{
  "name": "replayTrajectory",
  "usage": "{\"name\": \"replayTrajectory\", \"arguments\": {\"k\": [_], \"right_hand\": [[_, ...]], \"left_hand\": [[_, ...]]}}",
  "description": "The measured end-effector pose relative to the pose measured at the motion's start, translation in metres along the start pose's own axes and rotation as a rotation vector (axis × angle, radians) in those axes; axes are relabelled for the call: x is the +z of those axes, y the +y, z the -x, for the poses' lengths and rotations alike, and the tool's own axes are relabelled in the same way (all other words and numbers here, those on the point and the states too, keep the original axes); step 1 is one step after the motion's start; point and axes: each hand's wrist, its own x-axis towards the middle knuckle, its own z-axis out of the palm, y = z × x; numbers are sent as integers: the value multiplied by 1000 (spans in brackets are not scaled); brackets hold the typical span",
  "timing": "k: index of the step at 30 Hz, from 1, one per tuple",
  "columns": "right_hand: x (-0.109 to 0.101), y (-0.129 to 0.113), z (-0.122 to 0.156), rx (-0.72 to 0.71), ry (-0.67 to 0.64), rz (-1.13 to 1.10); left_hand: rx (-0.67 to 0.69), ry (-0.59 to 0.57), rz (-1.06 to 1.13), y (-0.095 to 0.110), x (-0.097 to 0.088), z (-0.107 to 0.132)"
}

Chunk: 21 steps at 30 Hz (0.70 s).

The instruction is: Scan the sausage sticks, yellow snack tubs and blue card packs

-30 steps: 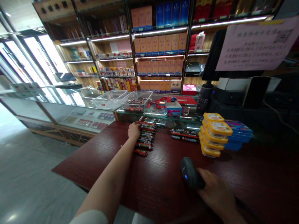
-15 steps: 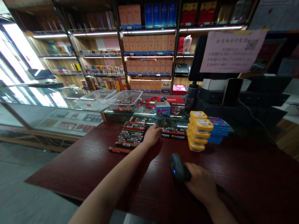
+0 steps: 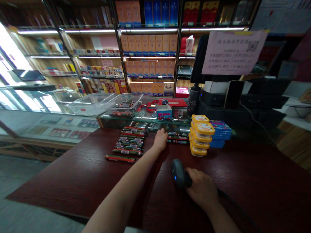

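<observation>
My left hand reaches across the dark red wooden counter, its fingers at the left end of a small pile of red and green sausage sticks; whether they grip one is hidden. To its left lies a larger row of the same sausage sticks, with one stick lying apart. My right hand is closed round the handle of a black barcode scanner with a blue light, low over the counter.
A stack of yellow-lidded tubs stands right of the sticks, blue packs behind it. A glass ledge carries clear plastic trays, a small blue box and a black bottle. A register screen with a paper notice stands at right; product shelves behind.
My left hand left the large row of sticks and moved right to the small pile. The view swung left to right; my right hand with the scanner stayed put on the counter.
</observation>
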Motion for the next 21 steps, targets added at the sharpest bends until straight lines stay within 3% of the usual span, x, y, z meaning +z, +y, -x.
{"name": "replayTrajectory", "arguments": {"k": [6, 10, 14, 21], "right_hand": [[1, 2, 2, 2, 19, 24], [3, 2, 4, 5, 46, 61], [4, 2, 5, 10, 38, 87], [0, 4, 5, 13, 26, 49]], "left_hand": [[63, 83, 76, -10, -10, 26], [-36, 161, 173, -17, -12, 65], [-174, 166, 250, -16, -8, 99], [-276, 94, 198, -11, -9, 112]]}}
